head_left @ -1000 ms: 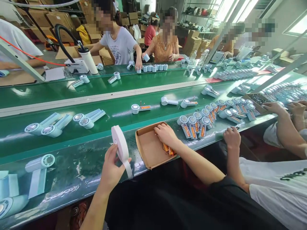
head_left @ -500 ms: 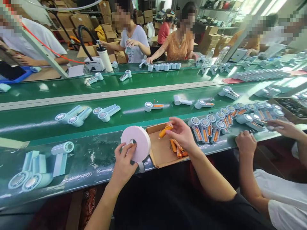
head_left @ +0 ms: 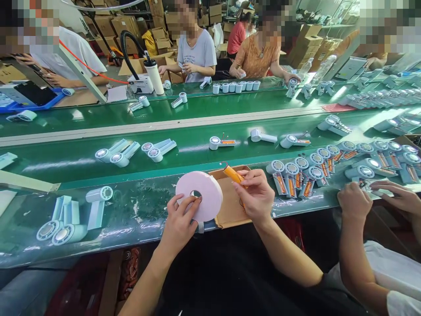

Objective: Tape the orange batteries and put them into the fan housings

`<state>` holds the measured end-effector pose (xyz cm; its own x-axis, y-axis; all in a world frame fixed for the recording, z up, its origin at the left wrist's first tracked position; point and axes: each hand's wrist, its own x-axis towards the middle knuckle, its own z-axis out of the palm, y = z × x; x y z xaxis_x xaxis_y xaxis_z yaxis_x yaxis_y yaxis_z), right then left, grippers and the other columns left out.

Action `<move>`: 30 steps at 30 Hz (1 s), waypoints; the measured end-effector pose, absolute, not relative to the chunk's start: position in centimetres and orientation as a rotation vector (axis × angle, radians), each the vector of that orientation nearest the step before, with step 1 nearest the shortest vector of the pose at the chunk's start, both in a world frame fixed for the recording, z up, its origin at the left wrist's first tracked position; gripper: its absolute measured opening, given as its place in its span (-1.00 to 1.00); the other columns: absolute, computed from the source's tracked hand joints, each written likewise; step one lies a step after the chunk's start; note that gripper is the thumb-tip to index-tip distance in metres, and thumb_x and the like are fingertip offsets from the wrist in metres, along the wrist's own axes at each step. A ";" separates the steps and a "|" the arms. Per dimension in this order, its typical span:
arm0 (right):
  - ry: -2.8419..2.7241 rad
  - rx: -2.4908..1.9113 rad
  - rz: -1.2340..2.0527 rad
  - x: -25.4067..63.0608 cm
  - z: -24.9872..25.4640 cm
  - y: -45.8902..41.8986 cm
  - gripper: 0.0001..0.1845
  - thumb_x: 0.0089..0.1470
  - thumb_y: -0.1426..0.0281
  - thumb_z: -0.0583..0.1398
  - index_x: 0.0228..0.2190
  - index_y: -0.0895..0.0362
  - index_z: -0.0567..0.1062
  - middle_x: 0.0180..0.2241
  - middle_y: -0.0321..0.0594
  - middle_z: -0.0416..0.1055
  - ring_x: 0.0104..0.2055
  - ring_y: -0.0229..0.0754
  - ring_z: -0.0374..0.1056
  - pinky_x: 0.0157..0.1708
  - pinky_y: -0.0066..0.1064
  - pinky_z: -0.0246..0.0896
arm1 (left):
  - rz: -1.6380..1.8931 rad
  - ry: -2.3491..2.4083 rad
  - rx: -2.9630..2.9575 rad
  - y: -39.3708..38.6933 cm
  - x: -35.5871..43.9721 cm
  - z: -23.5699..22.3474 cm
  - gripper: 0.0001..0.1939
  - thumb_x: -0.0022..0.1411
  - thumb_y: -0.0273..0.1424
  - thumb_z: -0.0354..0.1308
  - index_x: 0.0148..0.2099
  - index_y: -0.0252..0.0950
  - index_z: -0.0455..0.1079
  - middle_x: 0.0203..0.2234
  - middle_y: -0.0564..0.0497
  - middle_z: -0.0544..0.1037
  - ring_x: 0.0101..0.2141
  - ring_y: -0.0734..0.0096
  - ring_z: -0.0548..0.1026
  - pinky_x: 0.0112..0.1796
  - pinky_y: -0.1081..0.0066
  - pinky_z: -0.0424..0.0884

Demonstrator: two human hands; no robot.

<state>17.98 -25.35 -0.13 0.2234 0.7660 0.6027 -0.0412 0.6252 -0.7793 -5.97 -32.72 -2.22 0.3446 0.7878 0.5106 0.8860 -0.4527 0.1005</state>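
Above the surface (head_left: 131,228), near its front edge: left hand (head_left: 180,217) grasps tape roll (head_left: 210,197), fingers at the centre hole, flat face turned to the camera. Loose tape end (head_left: 201,227) hangs below the roll. Right hand (head_left: 258,195) pinches an orange cell (head_left: 233,174) between thumb and fingers; cell is tilted, wired end up and leftward, near the roll and above the box (head_left: 230,215). Box is open cardboard, partly hidden by roll and right hand. Fans (head_left: 291,169) cluster right of it, many with orange strips in their handles. Three further fans (head_left: 69,234) lie at left. Green belt (head_left: 194,153) beyond carries more. Co-worker's hand (head_left: 355,199) at far right, beside the cluster.
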 end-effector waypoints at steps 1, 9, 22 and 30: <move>-1.284 -0.705 0.656 17.9 -0.5 -25.6 -0.83 0.16 0.34 0.42 -0.37 -0.03 0.52 -0.28 -0.27 0.38 -0.07 -0.05 0.57 0.01 -0.07 0.57 | -0.734 -1.524 -2.406 -32.7 -6.0 -2.0 -0.32 0.15 -0.67 0.18 0.29 -0.18 0.47 0.04 -0.13 0.63 0.19 -0.10 0.36 0.16 0.01 0.44; -1.320 -0.839 1.450 19.4 -1.7 -25.6 -0.44 0.02 0.18 0.52 0.05 0.00 0.63 -0.01 -0.11 0.66 0.07 0.04 0.60 0.09 -0.07 0.60 | -0.584 -1.358 -2.408 -32.1 -8.2 -0.4 -0.42 0.32 -0.66 0.14 0.27 -0.07 0.54 0.00 -0.01 0.69 0.14 0.07 0.39 0.20 0.18 0.40; -0.691 -0.722 1.312 16.3 -1.9 -23.9 -0.53 -0.07 0.26 0.57 -0.08 0.01 0.69 -0.12 -0.20 0.73 -0.13 -0.08 0.67 -0.13 -0.29 0.63 | -0.764 -1.508 -2.272 -32.4 -4.1 -1.1 -0.42 0.22 -0.49 0.37 0.29 -0.18 0.54 -0.09 -0.14 0.66 0.09 -0.08 0.37 0.12 0.03 0.43; -0.585 -0.600 0.931 28.9 0.1 -17.2 -0.59 0.06 0.48 0.49 -0.07 -0.09 0.62 -0.14 -0.34 0.69 -0.11 -0.24 0.66 -0.17 -0.51 0.59 | -0.387 -1.957 -2.560 -30.4 -14.3 -2.4 -0.38 0.11 -0.34 0.45 0.25 -0.10 0.56 0.11 -0.06 0.65 0.21 -0.10 0.42 0.20 0.03 0.45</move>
